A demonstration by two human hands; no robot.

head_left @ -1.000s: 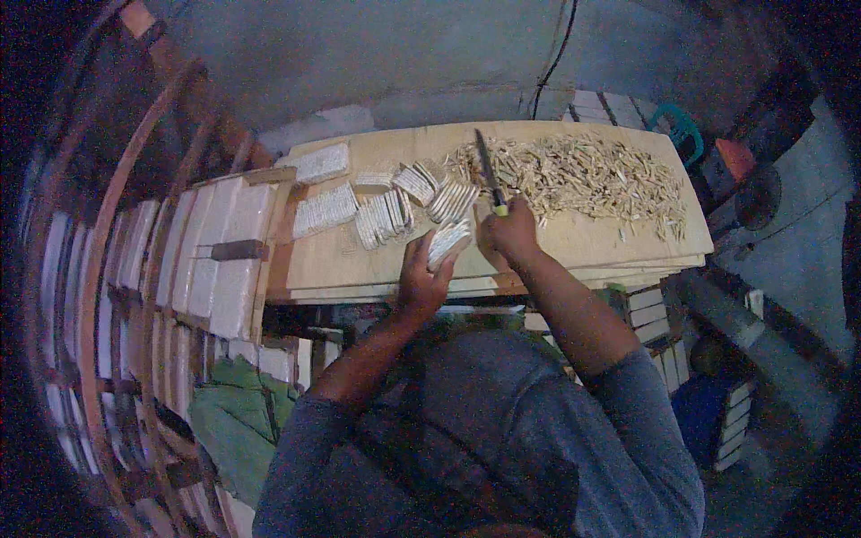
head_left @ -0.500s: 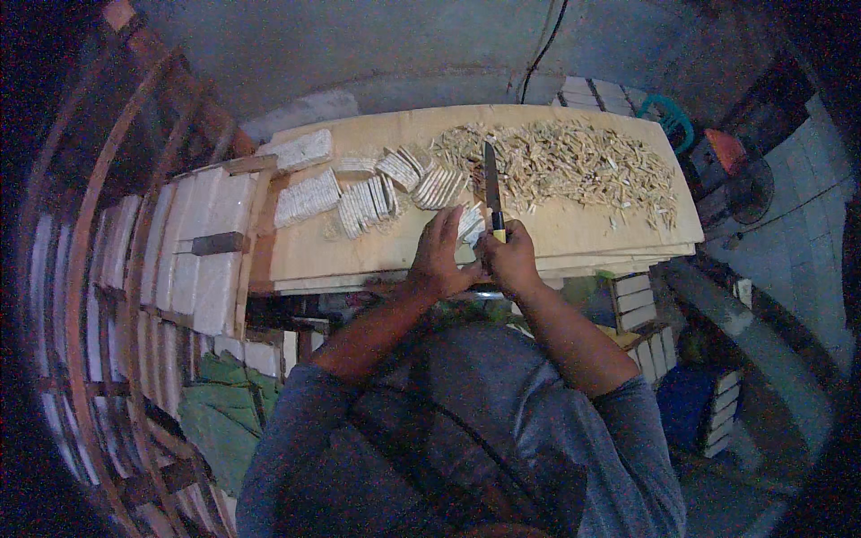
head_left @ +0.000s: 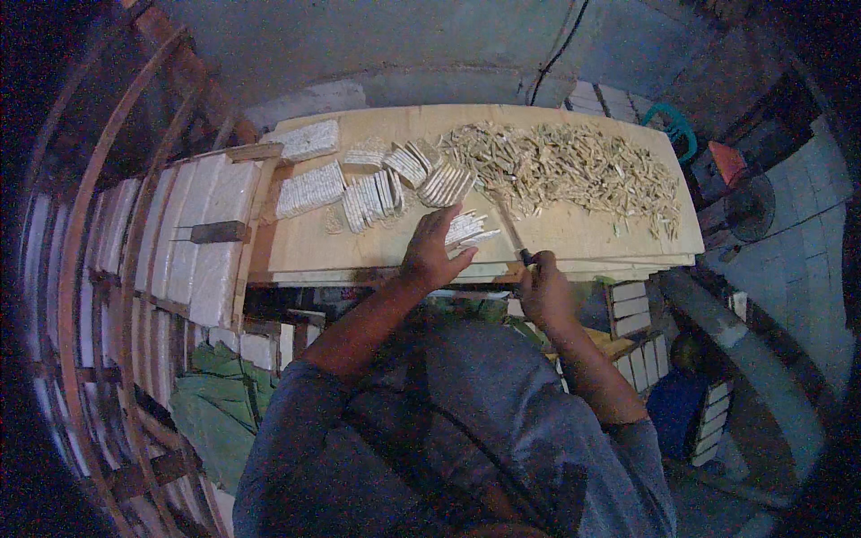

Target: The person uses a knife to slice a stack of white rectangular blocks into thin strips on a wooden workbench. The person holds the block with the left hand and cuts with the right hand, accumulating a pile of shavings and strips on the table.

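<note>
My right hand [head_left: 547,291] is closed round the handle of a long knife [head_left: 512,226], at the front edge of the wooden board [head_left: 359,255]. Its blade points away from me and is smeared by motion. My left hand [head_left: 433,254] is open, fingers stretched and thumb apart, beside a small bunch of pale strips [head_left: 466,229]; whether the fingertips touch them I cannot tell. Behind it lie leaning rows of sliced strips [head_left: 446,184] and whitish slabs [head_left: 309,191]. Many short cut pieces [head_left: 574,166] spread over the board's right half.
To the left, long white slabs [head_left: 179,242] sit in a wooden rack, with a dark-handled tool [head_left: 222,232] on top. Green cloth [head_left: 220,399] hangs below it. A teal chair [head_left: 677,130] and a fan [head_left: 752,199] stand at the right. Stacked white blocks [head_left: 630,305] are under the board.
My right hand has drawn the knife back toward me and to the right, off the strips. The strips beside my left hand now lie fanned out flatter.
</note>
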